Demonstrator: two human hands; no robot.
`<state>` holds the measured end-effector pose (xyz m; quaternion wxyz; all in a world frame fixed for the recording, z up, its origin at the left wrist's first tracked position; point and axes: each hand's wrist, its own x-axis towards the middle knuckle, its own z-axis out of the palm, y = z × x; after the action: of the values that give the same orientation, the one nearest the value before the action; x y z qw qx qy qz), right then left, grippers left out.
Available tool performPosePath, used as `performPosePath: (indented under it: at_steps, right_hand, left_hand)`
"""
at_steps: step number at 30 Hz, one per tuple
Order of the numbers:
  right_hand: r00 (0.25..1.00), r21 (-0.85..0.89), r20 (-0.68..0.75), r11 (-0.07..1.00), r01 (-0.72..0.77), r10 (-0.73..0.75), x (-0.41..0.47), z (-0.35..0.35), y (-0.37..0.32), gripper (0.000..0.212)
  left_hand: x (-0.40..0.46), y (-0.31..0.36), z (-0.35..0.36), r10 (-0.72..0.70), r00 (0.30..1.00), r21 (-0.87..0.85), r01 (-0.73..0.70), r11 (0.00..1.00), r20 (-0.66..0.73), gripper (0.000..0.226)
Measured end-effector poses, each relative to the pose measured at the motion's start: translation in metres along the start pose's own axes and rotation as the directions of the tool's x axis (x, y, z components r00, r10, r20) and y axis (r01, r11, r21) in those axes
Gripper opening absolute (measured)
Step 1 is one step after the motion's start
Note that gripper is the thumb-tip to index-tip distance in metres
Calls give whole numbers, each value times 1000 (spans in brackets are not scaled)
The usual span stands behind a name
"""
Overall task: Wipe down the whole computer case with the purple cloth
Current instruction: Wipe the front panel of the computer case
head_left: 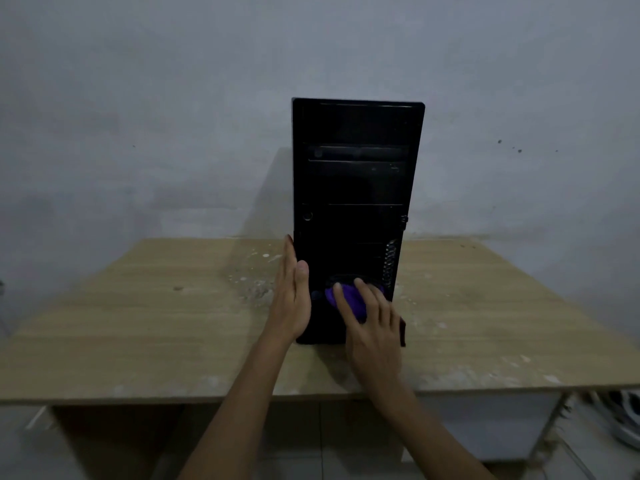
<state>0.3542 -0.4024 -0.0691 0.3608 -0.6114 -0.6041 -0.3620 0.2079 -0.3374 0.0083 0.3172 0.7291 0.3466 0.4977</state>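
Note:
A black computer case (353,188) stands upright on the wooden table (138,323), its front panel facing me. My left hand (292,296) lies flat with straight fingers against the case's lower left side, the thumb on the front edge. My right hand (372,327) presses the bunched purple cloth (349,299) against the lower front panel. Its fingers spread over the cloth, so only part of the purple fabric shows between them.
The table carries pale paint specks and dust around the case's base (252,285). A grey wall (138,116) rises right behind the case. Below the front table edge at the right is a white cabinet (491,424) and some clutter on the floor (623,420).

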Motion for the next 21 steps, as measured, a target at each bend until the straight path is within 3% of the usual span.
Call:
performPosePath:
  at_steps: [7,11,15,21]
  right_hand:
    - [949,-164,104,936,310,-296,-19,3,21,60]
    - [970,-122,108,966,229,-217,-25,-6,33,74]
    - [967,-19,149,978,210,-205,-26,-14,44,73]
    - [992,171,117,984,-57,37,-31,-16,38,43]
  left_hand:
    - [-26,-21,0,-37,999,-19,38,999,33,64]
    - [-51,-39,17,-142,989,-68,146,987,49,69]
    - [-57,-47,21,-157,987,-83,160,984,45,62]
    - [-63,-53,21,-163,986,-65,165,984,28,63]
